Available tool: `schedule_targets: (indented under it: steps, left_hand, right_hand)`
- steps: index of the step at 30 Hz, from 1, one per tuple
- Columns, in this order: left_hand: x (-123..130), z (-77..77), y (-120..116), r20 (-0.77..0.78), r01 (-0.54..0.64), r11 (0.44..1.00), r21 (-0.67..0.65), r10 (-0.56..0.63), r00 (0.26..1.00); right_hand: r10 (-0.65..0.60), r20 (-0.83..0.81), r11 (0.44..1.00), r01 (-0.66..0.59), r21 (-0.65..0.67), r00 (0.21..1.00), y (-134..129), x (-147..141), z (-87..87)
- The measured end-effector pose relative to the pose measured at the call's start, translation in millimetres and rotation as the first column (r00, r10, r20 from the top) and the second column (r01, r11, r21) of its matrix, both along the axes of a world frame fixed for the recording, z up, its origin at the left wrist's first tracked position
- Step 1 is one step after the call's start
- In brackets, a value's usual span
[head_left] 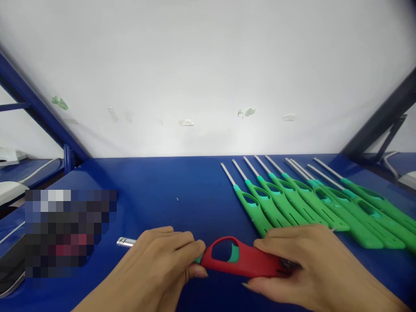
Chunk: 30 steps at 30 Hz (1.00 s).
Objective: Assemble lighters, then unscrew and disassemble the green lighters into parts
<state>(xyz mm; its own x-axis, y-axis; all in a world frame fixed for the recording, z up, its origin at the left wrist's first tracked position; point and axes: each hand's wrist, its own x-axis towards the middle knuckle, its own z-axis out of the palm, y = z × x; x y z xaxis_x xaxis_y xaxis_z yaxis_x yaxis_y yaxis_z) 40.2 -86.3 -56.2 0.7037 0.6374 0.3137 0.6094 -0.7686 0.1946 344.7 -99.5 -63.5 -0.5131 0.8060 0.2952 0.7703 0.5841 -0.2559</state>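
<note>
A red long-neck lighter (248, 260) with a green trigger lies level between my two hands, close to the front of the view. Its metal tube runs under my left hand (165, 260), and the tip sticks out on the left. The fingers of that hand are closed around the neck, by the green collar. At the other end, my right hand (289, 264) grips the red handle between thumb and fingers. A dark part shows at the handle's end, partly covered by that hand. Just beyond lie several green long-neck lighters (286, 199) in a slanted row.
The blue tabletop (146, 182) meets a white wall (208, 78) at the back. A tiny pale piece (177, 199) lies mid-table. On the left are a blurred-out patch (68, 234) and a dark phone-like object (11, 268). Blue frame posts (39, 104) stand at the sides.
</note>
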Motion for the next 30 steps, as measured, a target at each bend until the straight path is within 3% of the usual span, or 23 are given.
schedule_targets:
  steps: [5, 8, 16, 25, 30]
  left_hand:
    - [-9.2, 11.1, 4.2, -0.067, -0.086, 0.991, -0.1, 0.08, 0.995]
    - [-8.4, 16.6, 12.9, -0.025, -0.117, 0.979, -0.166, 0.114, 0.993]
    - [-7.7, 13.4, 21.3, 0.088, -0.123, 0.976, -0.182, 0.14, 0.986]
    - [-1.4, 2.9, 17.0, 0.029, -0.122, 0.95, -0.288, 0.136, 0.99]
    - [1.5, -3.5, 19.8, -0.003, -0.112, 0.914, -0.391, 0.121, 0.993]
  right_hand:
    - [0.004, 0.005, 0.982, -0.005, 0.189, 1.0, 3.6, -3.3, 3.9]
    - [-0.017, 0.014, 0.974, 0.013, 0.226, 1.0, 2.1, -4.5, 1.5]
    - [0.024, 0.066, 0.995, -0.03, 0.096, 0.998, 1.6, -8.8, 0.2]
    - [0.004, 0.046, 0.998, -0.001, -0.059, 0.999, -6.3, -12.4, -6.8]
    - [0.009, 0.03, 0.999, -0.008, -0.044, 1.0, -5.7, -33.5, -8.0]
